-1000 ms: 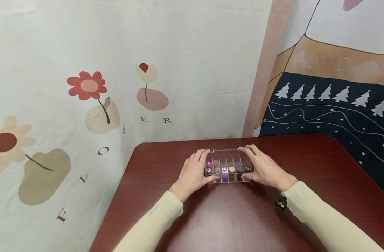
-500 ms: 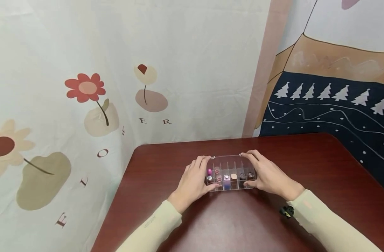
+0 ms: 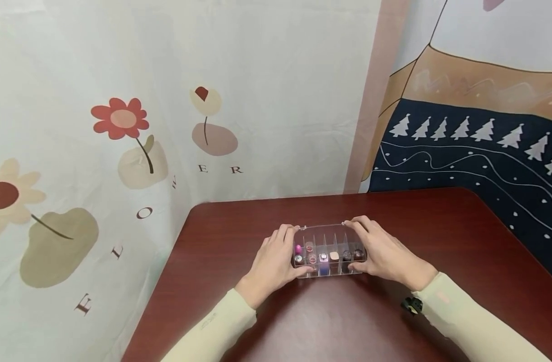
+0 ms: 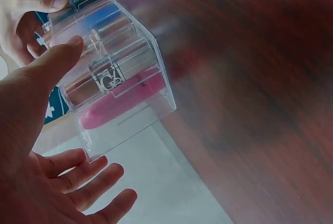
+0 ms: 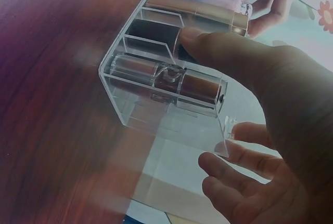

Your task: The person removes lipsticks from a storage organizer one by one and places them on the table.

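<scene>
Brown letters "FLOWER" (image 3: 139, 213) on white flower-print fabric backdrop (image 3: 285, 105), along red-brown wooden tabletop's (image 3: 239, 221) left edge, past far-left corner. White monogram (image 4: 110, 81) on brown cylindrical tube (image 4: 82, 92) illegible.

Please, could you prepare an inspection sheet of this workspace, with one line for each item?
Surface: red-brown table, shiny toward the near side.
Job's things: clear box with dividers, holding a pink tube, a blue tube and others.
Clutter: nothing seen.
Hands: left hand grips the box's left end, right hand its right end.
Cables: nothing seen.
Surroundings: flower-printed cloth behind and at left; tree-printed cloth at right.
</scene>
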{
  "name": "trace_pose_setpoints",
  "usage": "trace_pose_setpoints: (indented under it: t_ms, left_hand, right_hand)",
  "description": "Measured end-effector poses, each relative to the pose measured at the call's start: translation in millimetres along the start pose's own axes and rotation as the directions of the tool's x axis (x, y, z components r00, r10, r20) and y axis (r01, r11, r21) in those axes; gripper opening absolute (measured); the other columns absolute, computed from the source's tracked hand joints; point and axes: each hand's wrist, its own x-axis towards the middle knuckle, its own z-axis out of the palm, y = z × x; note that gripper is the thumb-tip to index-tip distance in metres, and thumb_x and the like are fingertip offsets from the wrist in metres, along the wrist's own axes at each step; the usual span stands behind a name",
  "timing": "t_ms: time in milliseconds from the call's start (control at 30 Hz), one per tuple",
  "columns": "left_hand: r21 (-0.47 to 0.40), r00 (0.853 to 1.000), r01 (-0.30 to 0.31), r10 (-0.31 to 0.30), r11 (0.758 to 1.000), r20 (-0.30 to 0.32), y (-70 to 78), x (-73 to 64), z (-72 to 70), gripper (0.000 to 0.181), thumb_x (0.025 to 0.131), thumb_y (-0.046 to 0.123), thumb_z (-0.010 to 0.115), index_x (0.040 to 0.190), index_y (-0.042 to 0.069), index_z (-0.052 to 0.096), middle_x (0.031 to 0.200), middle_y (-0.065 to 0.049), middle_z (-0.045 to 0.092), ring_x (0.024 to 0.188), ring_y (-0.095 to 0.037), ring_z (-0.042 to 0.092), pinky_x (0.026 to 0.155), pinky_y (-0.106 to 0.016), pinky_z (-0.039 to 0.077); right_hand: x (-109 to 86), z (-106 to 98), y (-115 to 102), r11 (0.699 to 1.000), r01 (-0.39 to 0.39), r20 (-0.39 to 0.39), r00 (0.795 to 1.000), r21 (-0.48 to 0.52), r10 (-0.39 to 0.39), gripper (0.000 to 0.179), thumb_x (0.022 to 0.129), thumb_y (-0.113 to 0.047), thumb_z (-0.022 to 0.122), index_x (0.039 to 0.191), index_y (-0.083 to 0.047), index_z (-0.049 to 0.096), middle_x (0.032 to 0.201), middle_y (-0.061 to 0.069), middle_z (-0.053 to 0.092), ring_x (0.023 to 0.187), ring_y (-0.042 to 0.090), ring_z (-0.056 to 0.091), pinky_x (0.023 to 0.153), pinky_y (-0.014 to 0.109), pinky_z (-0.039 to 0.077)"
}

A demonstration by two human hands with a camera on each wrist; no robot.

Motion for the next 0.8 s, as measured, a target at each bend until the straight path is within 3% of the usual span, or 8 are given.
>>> trace_pose_setpoints:
  t_ms: [367, 633, 800]
  left_hand:
    - [0.011, 1.0, -0.01, 0.011, 1.0, -0.029, 3.9, -6.4, 0.3, 0.116, 0.08, 0.072, 0.101, 0.165, 0.008, 0.056, 0.153, -0.008, 0.065, 0.139, -0.029, 0.07, 0.106, -0.048, 0.067]
    - [-0.05, 1.0, -0.004, 0.004, 0.999, -0.006, 0.2, -7.1, -5.6, 0.107, 0.086, 0.071, 0.097, 0.166, 0.012, 0.057, 0.159, -0.008, 0.063, 0.143, -0.03, 0.068, 0.108, -0.05, 0.066]
    - [-0.098, 0.998, -0.042, 0.039, 0.994, -0.039, -1.5, -4.4, -6.2, 0.096, 0.092, 0.068, 0.093, 0.165, 0.016, 0.059, 0.158, -0.007, 0.064, 0.141, -0.03, 0.068, 0.104, -0.048, 0.066]
  right_hand:
    - [-0.8, -5.4, -1.1, 1.0, 0.024, 0.018, 1.0, 0.006, -0.024, 0.108, 0.083, -0.036, 0.109, 0.166, 0.003, 0.053, 0.173, 0.023, 0.052, 0.152, 0.043, 0.058, 0.114, 0.056, 0.065]
    - [2.4, -4.3, 1.8, 0.998, 0.069, 0.029, 0.997, 0.003, -0.069, 0.108, 0.081, -0.034, 0.11, 0.168, -0.001, 0.055, 0.164, 0.018, 0.06, 0.145, 0.037, 0.062, 0.113, 0.052, 0.066]
    - [4.2, -4.6, 3.5, 0.997, 0.082, 0.029, 0.996, -0.013, -0.081, 0.105, 0.08, -0.035, 0.111, 0.164, 0.0, 0.059, 0.159, 0.017, 0.064, 0.143, 0.037, 0.064, 0.113, 0.052, 0.066]
